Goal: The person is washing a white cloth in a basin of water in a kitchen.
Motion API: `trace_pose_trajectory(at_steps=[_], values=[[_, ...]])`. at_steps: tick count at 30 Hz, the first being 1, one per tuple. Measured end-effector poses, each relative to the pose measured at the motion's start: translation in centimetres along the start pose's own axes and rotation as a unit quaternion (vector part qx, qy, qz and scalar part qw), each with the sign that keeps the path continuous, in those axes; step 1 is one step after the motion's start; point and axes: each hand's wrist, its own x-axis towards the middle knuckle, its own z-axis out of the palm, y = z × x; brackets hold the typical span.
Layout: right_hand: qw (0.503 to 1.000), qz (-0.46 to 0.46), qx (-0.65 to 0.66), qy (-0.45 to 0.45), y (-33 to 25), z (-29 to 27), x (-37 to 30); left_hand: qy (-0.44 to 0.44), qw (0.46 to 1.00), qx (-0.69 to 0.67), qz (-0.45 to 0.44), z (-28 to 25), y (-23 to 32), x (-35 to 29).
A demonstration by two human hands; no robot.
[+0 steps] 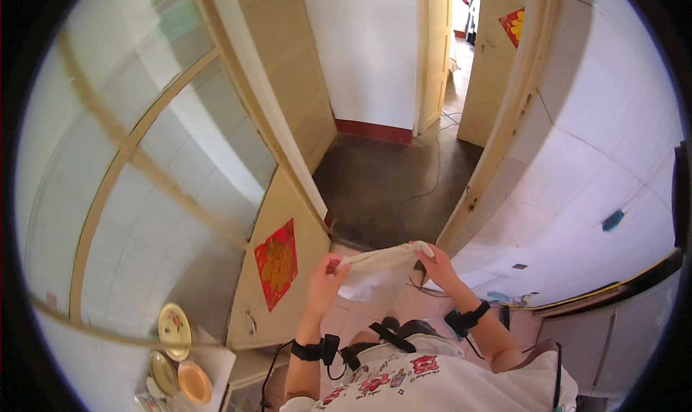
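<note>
A thin, whitish plastic bag (pixel 380 259) is stretched between my two hands at chest height, its upper edge bunched into a cream band. The lower part hangs down and looks partly see-through. My left hand (pixel 326 281) pinches the band's left end, fingers closed. At the other end, slightly higher, my right hand (pixel 438 266) is closed on the band. Black straps with small devices circle both wrists. Whether anything is inside the bag I cannot tell.
To the left stands a glazed door (pixel 241 318) with a red diamond-shaped paper. Bowls and plates (pixel 194 382) sit on a white surface at lower left. Ahead, a doorway leads to a dark floor (pixel 389 188) crossed by a thin cable (pixel 437 170). A white tiled wall (pixel 577 167) is on the right.
</note>
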Motion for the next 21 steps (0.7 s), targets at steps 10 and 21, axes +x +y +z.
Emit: trace_pose_trajectory(at_steps=[10, 21], values=[[0.991, -0.074, 0.037, 0.104, -0.3, -1.2, 24.2, -0.010, 0.999, 0.005, 0.040, 3.6, -3.5, 27.9], [0.946, 0.225, -0.167, 0.165, -1.2, -12.2, 39.5, -0.232, 0.965, -0.101, 0.063, 19.5, -0.1, 56.4]])
